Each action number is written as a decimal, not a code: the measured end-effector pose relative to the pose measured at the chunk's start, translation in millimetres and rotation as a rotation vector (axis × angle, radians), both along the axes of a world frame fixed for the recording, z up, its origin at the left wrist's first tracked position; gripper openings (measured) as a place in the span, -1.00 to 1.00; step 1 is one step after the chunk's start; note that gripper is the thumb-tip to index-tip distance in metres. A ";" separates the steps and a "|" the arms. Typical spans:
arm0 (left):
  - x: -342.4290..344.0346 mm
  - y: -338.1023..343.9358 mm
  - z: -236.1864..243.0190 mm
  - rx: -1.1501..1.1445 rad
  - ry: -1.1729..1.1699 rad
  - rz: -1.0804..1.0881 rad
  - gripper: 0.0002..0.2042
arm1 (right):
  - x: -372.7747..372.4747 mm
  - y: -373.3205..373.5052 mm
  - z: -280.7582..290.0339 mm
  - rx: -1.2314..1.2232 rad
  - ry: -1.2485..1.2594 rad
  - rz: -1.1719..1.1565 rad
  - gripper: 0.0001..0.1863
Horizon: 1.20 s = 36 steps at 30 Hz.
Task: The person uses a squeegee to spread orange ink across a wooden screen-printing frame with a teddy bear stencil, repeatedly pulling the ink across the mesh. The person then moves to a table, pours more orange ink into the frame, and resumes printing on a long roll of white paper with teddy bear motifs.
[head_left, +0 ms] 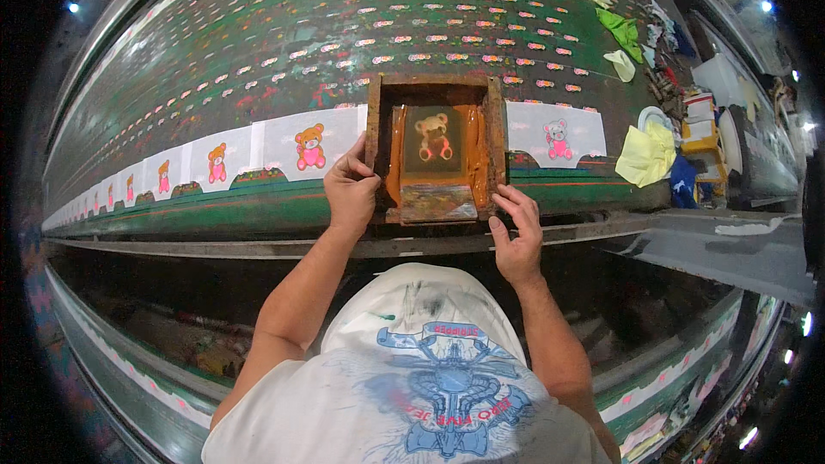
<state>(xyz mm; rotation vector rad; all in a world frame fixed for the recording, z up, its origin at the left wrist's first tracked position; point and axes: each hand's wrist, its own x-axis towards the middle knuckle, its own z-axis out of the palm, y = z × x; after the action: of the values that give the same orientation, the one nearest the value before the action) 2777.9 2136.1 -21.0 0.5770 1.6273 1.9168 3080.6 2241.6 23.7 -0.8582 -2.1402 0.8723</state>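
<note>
A rectangular, ink-stained brown wooden frame (434, 82) sits on a long green table (301, 206), between a white panel with a coloured bear (279, 142) and one with a paler bear (528, 133). The left hand (351, 196) appears to pinch its left bar between thumb and fingers; the right hand (518, 236), fingers slightly spread, touches the lower right corner, though whether it grips I cannot tell. Holding both sides probably keeps the frame square. Walled like a shallow tray, it contains glossy orange ink (395, 155) around a bear-patterned mesh window (443, 155), with a flat ink-smeared blade (438, 204) along its near end. The yellow plastic crate (706, 163) far right has unclear contents.
</note>
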 end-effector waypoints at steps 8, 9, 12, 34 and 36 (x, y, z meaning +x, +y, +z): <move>-0.3 0.3 -2.5 -0.019 -0.041 0.007 -0.69 | -17.6 7.8 27.0 0.262 -0.094 0.344 -0.54; -0.4 0.4 -2.5 -0.010 -0.037 0.001 -0.69 | -23.7 8.1 26.2 0.270 -0.115 0.375 -0.52; 4.3 2.5 2.9 -0.027 -0.023 0.005 -0.69 | -40.9 11.8 31.6 0.327 -0.186 0.422 -0.53; 9.3 4.6 -3.9 -0.141 0.231 0.007 -0.81 | -149.2 158.2 42.7 0.279 -0.301 0.435 -0.56; 8.0 3.8 -4.3 -0.158 0.278 0.007 -0.80 | -154.7 158.0 43.2 0.275 -0.271 0.429 -0.51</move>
<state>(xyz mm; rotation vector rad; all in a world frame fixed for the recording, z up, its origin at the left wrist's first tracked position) 2786.0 2139.9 -25.2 0.8006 1.9338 1.7528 2925.9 2399.6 66.9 -0.3979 -2.6644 0.6643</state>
